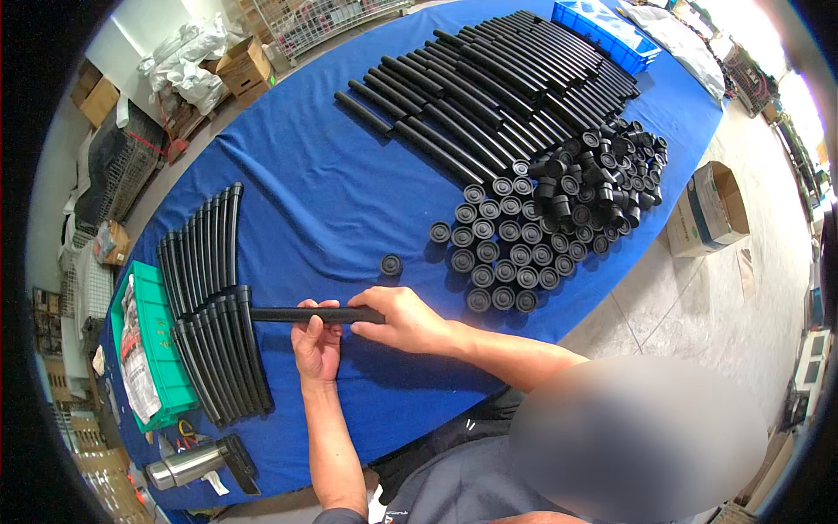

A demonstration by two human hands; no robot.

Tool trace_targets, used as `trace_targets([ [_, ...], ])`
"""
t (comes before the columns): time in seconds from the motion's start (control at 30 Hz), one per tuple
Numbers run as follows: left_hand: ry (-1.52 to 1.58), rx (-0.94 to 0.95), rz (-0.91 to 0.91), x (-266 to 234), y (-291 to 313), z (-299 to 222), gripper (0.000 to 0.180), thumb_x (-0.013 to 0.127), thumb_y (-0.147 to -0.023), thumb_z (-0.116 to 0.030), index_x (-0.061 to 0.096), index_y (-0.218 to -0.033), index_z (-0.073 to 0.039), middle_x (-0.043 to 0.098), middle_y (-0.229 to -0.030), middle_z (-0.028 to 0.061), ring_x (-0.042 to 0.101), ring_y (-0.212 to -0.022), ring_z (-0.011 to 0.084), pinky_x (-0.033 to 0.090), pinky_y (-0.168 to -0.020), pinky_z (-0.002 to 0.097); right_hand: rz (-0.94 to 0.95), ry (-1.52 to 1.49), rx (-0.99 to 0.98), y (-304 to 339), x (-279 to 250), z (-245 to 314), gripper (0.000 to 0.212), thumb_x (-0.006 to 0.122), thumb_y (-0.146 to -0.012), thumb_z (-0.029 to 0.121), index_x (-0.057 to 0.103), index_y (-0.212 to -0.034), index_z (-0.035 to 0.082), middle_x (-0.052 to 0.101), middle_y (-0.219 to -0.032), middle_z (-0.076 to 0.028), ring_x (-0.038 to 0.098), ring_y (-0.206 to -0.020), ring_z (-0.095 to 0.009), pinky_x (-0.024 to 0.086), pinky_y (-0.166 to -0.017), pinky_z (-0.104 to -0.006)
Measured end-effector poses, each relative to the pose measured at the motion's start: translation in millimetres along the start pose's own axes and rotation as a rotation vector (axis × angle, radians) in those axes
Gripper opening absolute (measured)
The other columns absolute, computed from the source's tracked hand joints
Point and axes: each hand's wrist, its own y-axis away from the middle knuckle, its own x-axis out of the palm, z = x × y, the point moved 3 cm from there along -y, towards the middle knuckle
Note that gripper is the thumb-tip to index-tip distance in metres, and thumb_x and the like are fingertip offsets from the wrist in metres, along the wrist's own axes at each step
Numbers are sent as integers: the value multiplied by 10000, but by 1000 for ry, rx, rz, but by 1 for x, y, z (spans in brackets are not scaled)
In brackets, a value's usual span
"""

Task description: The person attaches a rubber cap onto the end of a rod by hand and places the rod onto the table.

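Observation:
A black tube lies level across both of my hands above the blue cloth. My left hand grips it around the middle, palm up with the fingers curled. Around its right end my right hand is closed, hiding that tip from sight. One loose black round cap sits just beyond my hands. Farther right, many similar caps stand in rows and heap into a pile. To the left, black tubes with thicker ends lie side by side in two groups, close to the held tube's left end.
Long black tubes cover the table's far side, near a blue crate. A green crate and a metal flask are at the left edge. On the floor to the right stands an open cardboard box.

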Motion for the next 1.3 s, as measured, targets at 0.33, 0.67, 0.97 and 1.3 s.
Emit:
trace_targets([
  [0.33, -2, -28, -37, 4, 0, 0, 315, 690, -897, -96, 555, -1173, -25, 671, -1119, 225, 682, -804, 207, 573, -677, 279, -88, 157, -179, 3, 5, 0, 398, 728, -795, 73, 589, -1156, -17, 641, -960, -173, 660, -825, -363, 542, -694, -429],
  [0.67, 13, 0, -51, 1, 0, 1, 290, 701, -891, -112, 548, -1127, -40, 670, -1105, 228, 682, -737, 210, 577, -644, 280, -30, 62, -87, 1, 3, 2, 397, 716, -811, 97, 586, -1168, -18, 640, -979, -180, 652, -854, -372, 538, -738, -426],
  [0.97, 28, -32, -2, 0, 1, -1, 290, 695, -886, -84, 544, -1132, -56, 659, -1119, 221, 675, -721, 196, 563, -618, 267, -13, 19, -26, -2, -3, 6, 383, 719, -822, 168, 625, -1138, -27, 671, -970, -206, 668, -892, -362, 533, -765, -413],
  [1.3, -16, -13, 10, 3, 2, -2, 286, 692, -890, -96, 539, -1130, -64, 665, -1106, 208, 666, -713, 190, 554, -629, 269, 131, -148, 286, -7, -9, 11, 383, 711, -827, 173, 627, -1139, -32, 674, -948, -204, 676, -870, -339, 535, -747, -405],
])
